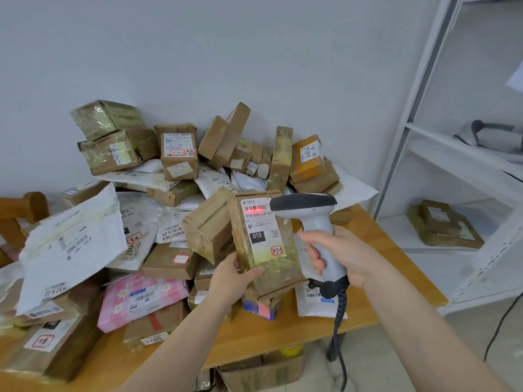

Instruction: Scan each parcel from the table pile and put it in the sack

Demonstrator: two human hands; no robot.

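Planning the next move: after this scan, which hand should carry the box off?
Left. The left hand grips the parcel at its lower edge, so it can simply carry it away. The right hand is wrapped round the scanner handle.

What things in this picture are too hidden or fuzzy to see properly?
- Sack: nowhere in the head view.
- Held parcel: small label print too tiny to read; left hand covers its lower corner.
- Box under the table: hidden partly by the table, cut by the bottom edge.
- Grey object on the shelf: blurred, cut by the right edge.
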